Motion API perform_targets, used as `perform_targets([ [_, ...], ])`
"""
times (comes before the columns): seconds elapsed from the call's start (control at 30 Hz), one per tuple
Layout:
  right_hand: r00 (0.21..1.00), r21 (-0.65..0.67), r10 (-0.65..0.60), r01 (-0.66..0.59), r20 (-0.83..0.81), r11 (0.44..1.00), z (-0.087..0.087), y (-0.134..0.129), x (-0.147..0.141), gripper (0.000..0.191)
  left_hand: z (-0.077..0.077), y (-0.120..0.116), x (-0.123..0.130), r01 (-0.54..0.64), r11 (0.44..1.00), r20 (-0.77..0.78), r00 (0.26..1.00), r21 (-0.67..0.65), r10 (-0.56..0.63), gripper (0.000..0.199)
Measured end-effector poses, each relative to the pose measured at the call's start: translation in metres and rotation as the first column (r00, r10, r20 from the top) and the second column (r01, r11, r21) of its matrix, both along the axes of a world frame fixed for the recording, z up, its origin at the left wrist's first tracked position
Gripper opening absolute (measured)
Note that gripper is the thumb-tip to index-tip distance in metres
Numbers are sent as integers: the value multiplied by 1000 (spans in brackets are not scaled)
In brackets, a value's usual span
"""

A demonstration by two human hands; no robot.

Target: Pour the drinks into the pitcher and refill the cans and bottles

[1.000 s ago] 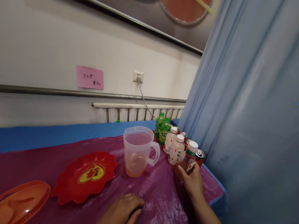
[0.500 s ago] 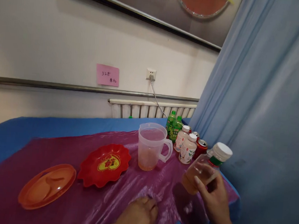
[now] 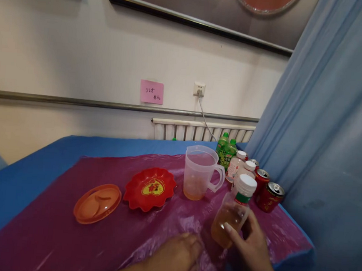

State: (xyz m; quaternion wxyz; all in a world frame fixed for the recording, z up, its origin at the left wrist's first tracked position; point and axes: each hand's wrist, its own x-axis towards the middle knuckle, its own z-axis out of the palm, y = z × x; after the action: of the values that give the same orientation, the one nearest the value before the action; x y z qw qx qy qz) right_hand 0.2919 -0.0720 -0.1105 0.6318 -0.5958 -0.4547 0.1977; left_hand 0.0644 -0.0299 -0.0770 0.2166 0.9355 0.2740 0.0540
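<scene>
My right hand (image 3: 251, 241) is wrapped round a clear bottle (image 3: 229, 218) with a white cap and amber liquid inside, tilted a little over the near right of the purple sheet (image 3: 68, 214). My left hand (image 3: 179, 252) rests low at the front middle, fingers curled down on the sheet; whether anything is under them is hidden. Behind the hands stands a translucent measuring jug (image 3: 198, 174) with a little amber liquid at its bottom, its handle toward the bottle. A red scalloped plate (image 3: 150, 189) and an orange divided plate (image 3: 97, 204) lie to its left.
Green-capped bottles (image 3: 229, 154), white-capped bottles (image 3: 235, 167) and red cans (image 3: 269, 197) stand at the right, beside a blue curtain (image 3: 331, 143). A radiator (image 3: 184, 131) and a wall socket (image 3: 199, 89) are behind the blue-covered table (image 3: 57, 153).
The view has shifted, so the plates and jug sit further right. My right hand has brought the bottle closer to my left hand and more upright. A red can at the right now shows fully.
</scene>
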Motion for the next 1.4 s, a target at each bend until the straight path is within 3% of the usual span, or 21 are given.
perform_targets([
  [0.07,987,-51,148,-151,-56,987,1,-4,1,56,21,6,-9,-172,985,154,974,11,168,29],
  [0.13,943,-75,318,-325,-99,943,4,-6,1,60,52,16,-17,-260,966,342,908,9,241,35],
  [0.27,781,-61,615,-623,-106,780,18,-6,-7,65,122,36,-21,-32,993,494,865,-112,84,59],
  [0.37,667,-51,737,-744,-109,666,30,-2,-16,64,152,45,-15,150,954,480,877,-258,-8,49],
  [0.43,646,-52,755,-762,-109,645,35,1,-20,61,157,48,-11,183,941,479,878,-285,-25,38],
  [0.5,671,-74,735,-741,-93,667,38,3,-23,57,151,49,-6,145,946,500,866,-289,20,31],
  [0.67,798,-133,602,-595,18,793,37,9,-31,59,126,48,8,-145,942,567,767,-302,300,30],
  [0.73,826,-121,560,-550,69,826,34,11,-33,63,122,48,9,-222,934,575,741,-279,347,38],
  [0.83,830,-73,553,-548,77,833,31,14,-32,66,129,51,1,-113,952,553,792,-285,260,51],
  [0.97,807,-88,582,-576,99,813,33,14,-30,63,145,58,-12,66,948,489,866,-312,100,35],
  [1.17,784,-172,601,-578,154,798,41,14,-30,64,146,58,-2,-103,989,465,874,-106,141,28],
  [1.23,787,-197,594,-564,166,802,41,13,-31,64,147,57,2,-197,978,481,852,-74,208,15],
  [1.27,792,-209,586,-552,173,807,40,13,-32,64,148,57,3,-239,967,501,829,-84,248,18],
  [1.33,810,-229,558,-517,181,825,36,12,-32,64,154,60,2,-284,944,577,749,-165,326,23],
  [1.4,839,-216,511,-472,188,855,32,11,-29,64,158,65,-3,-258,918,652,646,-302,396,24],
])
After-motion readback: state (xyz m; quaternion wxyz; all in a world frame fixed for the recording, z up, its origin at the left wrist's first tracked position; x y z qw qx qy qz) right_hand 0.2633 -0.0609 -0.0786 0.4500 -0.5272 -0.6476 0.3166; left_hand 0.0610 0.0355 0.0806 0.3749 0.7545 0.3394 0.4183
